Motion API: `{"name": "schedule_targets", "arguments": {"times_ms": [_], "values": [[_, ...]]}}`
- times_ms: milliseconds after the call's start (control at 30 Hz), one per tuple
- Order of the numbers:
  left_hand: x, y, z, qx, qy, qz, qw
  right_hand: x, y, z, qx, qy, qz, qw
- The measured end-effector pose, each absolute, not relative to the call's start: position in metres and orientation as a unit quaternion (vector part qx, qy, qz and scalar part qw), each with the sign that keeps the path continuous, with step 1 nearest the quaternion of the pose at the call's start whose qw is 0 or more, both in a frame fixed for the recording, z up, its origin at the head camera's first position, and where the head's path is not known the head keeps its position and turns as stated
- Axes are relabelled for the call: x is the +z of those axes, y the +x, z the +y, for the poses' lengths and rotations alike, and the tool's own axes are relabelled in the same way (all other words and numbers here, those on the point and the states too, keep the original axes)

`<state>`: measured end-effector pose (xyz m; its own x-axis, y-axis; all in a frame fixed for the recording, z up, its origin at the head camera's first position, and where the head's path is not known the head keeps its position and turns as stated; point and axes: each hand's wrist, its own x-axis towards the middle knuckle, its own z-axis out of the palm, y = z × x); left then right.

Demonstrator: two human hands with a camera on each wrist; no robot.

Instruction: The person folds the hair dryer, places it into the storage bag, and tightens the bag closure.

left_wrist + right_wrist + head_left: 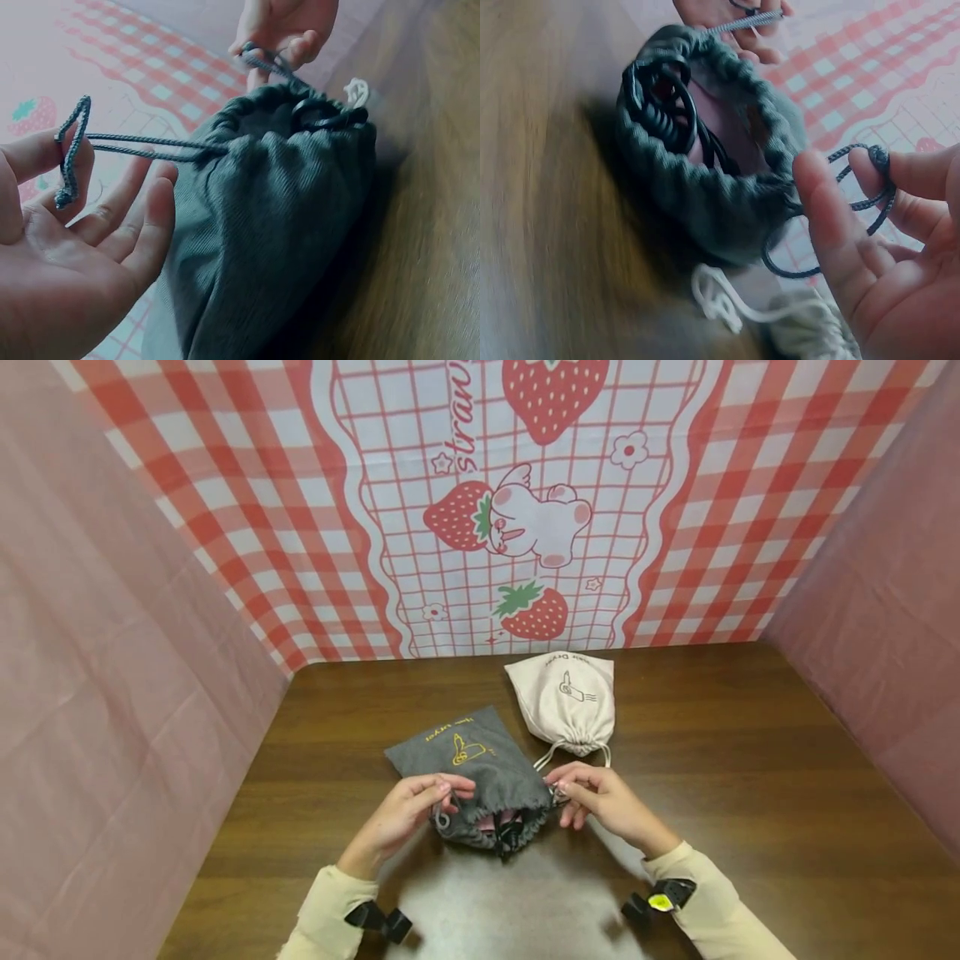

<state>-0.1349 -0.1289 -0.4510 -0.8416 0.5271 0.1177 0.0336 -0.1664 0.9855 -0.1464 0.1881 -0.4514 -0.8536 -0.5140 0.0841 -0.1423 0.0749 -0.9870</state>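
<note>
A dark grey drawstring pouch (491, 777) with a yellow hair dryer print lies on the table, its gathered mouth towards me and part open. A black coiled cord (664, 124) and something pink (714, 135) show inside it. My left hand (401, 818) pinches the drawstring loop (71, 157) on the pouch's left side, and two strands run taut from there to the mouth. On the opposite side, my right hand (607, 802) pinches the knotted end of the other drawstring (879, 156) between thumb and finger, with a slack loop hanging below.
Behind and to the right lies a cream drawstring pouch (566, 706), gathered closed, its white strings (718, 296) close to my right hand. The brown wooden table (720, 752) meets a strawberry-patterned cloth (517, 527) at the back. Pink cloth (127, 693) hangs along both sides.
</note>
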Motion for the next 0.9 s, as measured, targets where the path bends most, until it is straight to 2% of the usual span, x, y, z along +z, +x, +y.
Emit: {"name": "schedule_targets", "arguments": {"times_ms": [200,367,900], "values": [[-0.453,-0.134,-0.119,0.756,0.240,0.579,0.189,-0.456,-0.148,0.178,-0.690,-0.250,0.641,0.228],[-0.453,-0.134,-0.115,0.763,0.244,0.565,0.199,-0.460,-0.149,0.174,-0.723,-0.268,0.581,0.262],[-0.449,-0.137,-0.121,0.745,0.184,0.603,0.219,-0.463,-0.157,0.176,-0.755,-0.280,0.533,0.261]]}}
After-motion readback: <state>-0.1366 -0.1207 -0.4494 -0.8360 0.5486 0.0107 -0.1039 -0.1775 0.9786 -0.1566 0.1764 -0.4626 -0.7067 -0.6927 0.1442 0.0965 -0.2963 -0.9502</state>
